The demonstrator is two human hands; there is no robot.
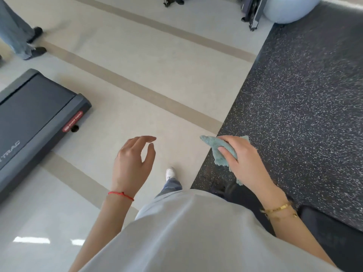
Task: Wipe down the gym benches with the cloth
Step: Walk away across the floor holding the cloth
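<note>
One cloth (221, 152) was all we carried, a blue-green rag bunched in our right hand (243, 160), the fingers curled round its middle and both ends spilling out. We judged it soft, light and limp, so it would fold to any surface; gripping it in a wad at the centre seemed best, leaving a flat pad underneath for wiping. Our left hand (131, 163), just left of the cloth, held nothing, its fingers loosely parted. Below the cloth one white shoe (170, 173) showed on the pale floor (137, 79). To the right of the cloth lay one dark speckled mat (306, 99). Left of the cloth sat the end of one treadmill (37, 118). Far beyond the cloth we counted one pale blue exercise ball (290, 8), some dark equipment feet we could not identify, and the two legs of one other person (17, 30) at the far left. We could make out no bench for certain.
</note>
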